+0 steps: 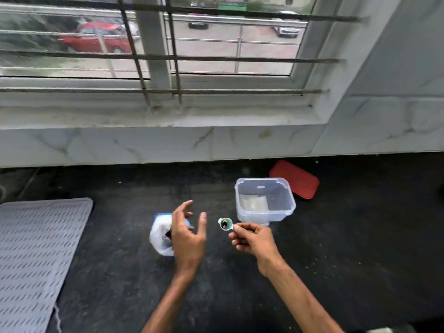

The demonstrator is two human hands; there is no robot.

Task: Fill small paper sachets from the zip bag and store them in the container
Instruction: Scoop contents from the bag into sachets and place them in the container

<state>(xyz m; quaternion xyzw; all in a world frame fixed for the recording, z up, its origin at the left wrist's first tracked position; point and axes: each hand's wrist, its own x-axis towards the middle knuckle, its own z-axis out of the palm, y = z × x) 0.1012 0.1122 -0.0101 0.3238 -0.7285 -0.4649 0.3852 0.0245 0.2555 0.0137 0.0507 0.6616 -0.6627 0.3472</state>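
The right hand [252, 239] pinches the handle of a small teal scoop [225, 223], thumb and fingertips curled round it, with a dark load in the bowl. The left hand [188, 234] is spread and holds nothing, hovering over the zip bag [159, 236], which lies just under and beyond its palm. The clear container [276, 212] stands just beyond the right hand, one pale sachet [254, 203] on its floor.

The likeliest slip is a spill. No open sachet shows near either hand, so a tilt of the scoop would drop the load on the dark desk [120, 260] — hard to find again there. The left hand could also nudge the limp bag over and shed its contents — whether its mouth is sealed I cannot tell.
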